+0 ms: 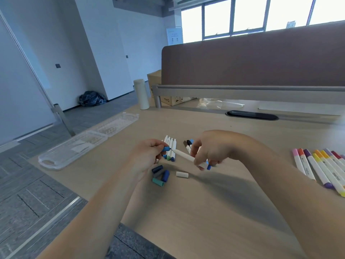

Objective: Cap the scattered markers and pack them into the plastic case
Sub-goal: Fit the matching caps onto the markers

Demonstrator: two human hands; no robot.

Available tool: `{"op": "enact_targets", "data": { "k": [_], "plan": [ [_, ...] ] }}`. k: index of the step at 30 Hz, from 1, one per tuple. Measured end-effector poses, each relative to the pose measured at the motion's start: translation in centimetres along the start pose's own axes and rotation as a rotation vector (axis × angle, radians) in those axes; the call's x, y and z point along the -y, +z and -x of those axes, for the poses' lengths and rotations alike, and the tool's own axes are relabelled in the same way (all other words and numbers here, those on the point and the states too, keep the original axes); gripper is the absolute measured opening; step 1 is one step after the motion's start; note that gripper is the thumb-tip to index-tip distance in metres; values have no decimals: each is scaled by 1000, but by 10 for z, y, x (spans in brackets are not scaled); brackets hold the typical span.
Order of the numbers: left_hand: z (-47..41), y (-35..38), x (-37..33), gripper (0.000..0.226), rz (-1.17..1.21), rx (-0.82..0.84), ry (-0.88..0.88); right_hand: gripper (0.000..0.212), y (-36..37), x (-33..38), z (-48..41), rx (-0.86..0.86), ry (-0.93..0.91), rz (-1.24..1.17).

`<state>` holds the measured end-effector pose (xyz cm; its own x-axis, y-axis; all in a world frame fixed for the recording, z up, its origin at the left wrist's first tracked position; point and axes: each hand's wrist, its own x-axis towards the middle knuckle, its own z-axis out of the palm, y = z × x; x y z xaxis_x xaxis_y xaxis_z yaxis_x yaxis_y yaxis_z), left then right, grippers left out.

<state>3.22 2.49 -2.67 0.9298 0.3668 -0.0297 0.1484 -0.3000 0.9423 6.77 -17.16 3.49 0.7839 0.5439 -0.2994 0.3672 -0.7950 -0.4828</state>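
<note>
Capping step: left hand (pixel 149 154) pinches the blue cap (pixel 165 148), right hand (pixel 209 146) grips the white marker (pixel 184 155), with the tip just short of the cap mouth.

Both hands are off the table (pixel 214 212), unsupported. The marker looks angled to the cap, so line the cap bore up with the barrel first. Then push straight until it seats, or the nib likely smears the rim or fingers. The blue end by the right fingers matches the cap, so probably the correct pair. Loose caps (pixel 160 174) lie just below the left hand and the uncapped row (pixel 170 148) just behind it, so keep the forearm off them. The plastic case (pixel 72 149) lies open well to the left near the table edge, no markers seen in it. The capped set (pixel 317 165) is far right.
</note>
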Motion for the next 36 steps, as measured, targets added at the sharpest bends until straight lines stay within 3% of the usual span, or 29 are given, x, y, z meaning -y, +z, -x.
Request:
{"op": "enact_targets", "data": {
  "k": [16,26,30,36],
  "plan": [
    [0,-3,2,19,-23,-28,9,12,0,-4,-5,15,22,29],
    [5,-10,-5,17,-86,-76,38,25,12,-15,-27,-54,125,101],
    [8,-15,-8,12,-137,11,48,25,12,-14,-29,-61,130,114],
    [13,-12,-5,5,-408,144,147,26,12,-15,-30,-69,147,104]
  ]
}}
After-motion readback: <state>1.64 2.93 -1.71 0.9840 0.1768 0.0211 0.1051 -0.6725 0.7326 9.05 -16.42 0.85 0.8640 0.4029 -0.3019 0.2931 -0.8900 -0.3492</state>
